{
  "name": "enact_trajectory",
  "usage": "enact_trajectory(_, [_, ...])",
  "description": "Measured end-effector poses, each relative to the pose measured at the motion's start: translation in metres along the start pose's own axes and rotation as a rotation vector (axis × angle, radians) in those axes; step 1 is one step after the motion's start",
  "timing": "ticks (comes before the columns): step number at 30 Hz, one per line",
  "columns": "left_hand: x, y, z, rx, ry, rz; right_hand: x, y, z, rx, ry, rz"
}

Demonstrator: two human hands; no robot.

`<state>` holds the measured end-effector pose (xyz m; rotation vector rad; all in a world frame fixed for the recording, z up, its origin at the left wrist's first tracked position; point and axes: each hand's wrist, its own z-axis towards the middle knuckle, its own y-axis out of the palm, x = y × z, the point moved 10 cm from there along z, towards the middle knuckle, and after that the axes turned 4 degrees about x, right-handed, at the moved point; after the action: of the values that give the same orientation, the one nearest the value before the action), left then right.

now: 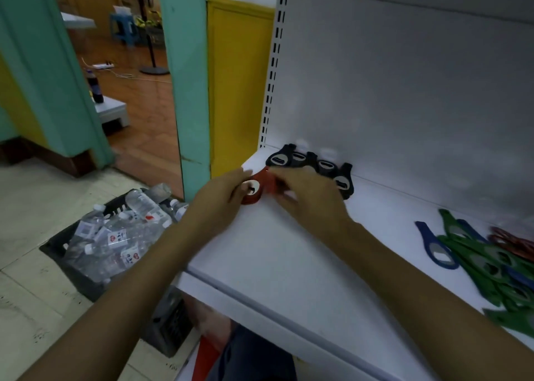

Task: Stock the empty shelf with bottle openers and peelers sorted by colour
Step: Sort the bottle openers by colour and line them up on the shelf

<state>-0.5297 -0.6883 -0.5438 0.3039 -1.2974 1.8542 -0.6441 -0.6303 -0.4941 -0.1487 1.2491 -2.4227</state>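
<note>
The red bottle opener point(252, 191) lies near the shelf's point(289, 250) left edge. The left hand point(222, 196) grips its round head and the right hand point(306, 198) pinches its handle. Just behind, in the back left corner, a row of black bottle openers point(312, 164) is already set. Most of the work looks to remain: green openers point(476, 259), a blue opener point(433, 248) and red pieces point(514, 243) lie mixed at the right edge. On the floor, a dark crate point(69, 268) holds water bottles point(121, 230).

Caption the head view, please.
Left hand and right hand hold a red bottle opener on the shelf beside black openers; green openers lie right.
</note>
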Motion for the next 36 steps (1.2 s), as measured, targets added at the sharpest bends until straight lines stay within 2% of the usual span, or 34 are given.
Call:
enact_trajectory(1, [-0.003, 0.001, 0.001, 0.004, 0.001, 0.001, -0.006, 0.015, -0.004, -0.068, -0.052, -0.028])
enact_trajectory(2, [-0.005, 0.001, 0.001, 0.007, 0.007, -0.003, -0.006, 0.023, -0.007, -0.103, -0.058, 0.042])
enact_trajectory(4, [-0.008, 0.002, 0.003, 0.003, 0.013, -0.006, 0.007, 0.029, -0.009, -0.147, 0.045, 0.323])
enact_trajectory(6, [-0.007, 0.002, 0.003, 0.007, 0.023, 0.013, 0.018, 0.035, -0.01, -0.23, 0.13, 0.503])
enact_trajectory(8, [-0.004, 0.006, 0.002, -0.009, 0.04, 0.038, 0.025, 0.042, -0.011, -0.331, 0.187, 0.561])
enact_trajectory(11, [-0.005, 0.006, 0.002, -0.001, 0.038, 0.036, 0.023, 0.047, -0.012, -0.41, 0.148, 0.527])
enact_trajectory(13, [-0.006, 0.005, 0.002, -0.006, 0.029, 0.007, 0.019, 0.04, -0.009, -0.363, 0.095, 0.482])
enact_trajectory(15, [-0.005, 0.006, 0.002, -0.029, 0.032, -0.015, 0.014, 0.029, -0.007, -0.251, -0.017, 0.33])
enact_trajectory(17, [-0.006, 0.013, 0.001, -0.076, 0.031, 0.026, 0.019, 0.022, -0.012, -0.165, -0.027, 0.185])
enact_trajectory(19, [-0.008, 0.017, 0.001, -0.097, 0.019, 0.072, 0.03, 0.019, -0.016, -0.145, 0.022, 0.15])
enact_trajectory(22, [-0.001, 0.018, -0.005, -0.152, 0.046, 0.011, 0.034, 0.026, -0.018, -0.2, -0.005, 0.054])
enact_trajectory(24, [0.008, 0.023, -0.011, -0.239, 0.124, 0.014, 0.027, 0.031, -0.015, -0.234, -0.04, 0.078])
enact_trajectory(26, [0.011, 0.028, -0.014, -0.298, 0.162, 0.039, 0.018, 0.028, -0.015, -0.187, -0.097, 0.131])
enact_trajectory(31, [0.009, 0.027, -0.011, -0.271, 0.15, 0.052, 0.015, 0.015, -0.023, -0.068, -0.16, 0.139])
enact_trajectory(36, [0.009, 0.026, -0.011, -0.266, 0.132, 0.039, 0.006, 0.014, -0.014, -0.011, -0.278, -0.023])
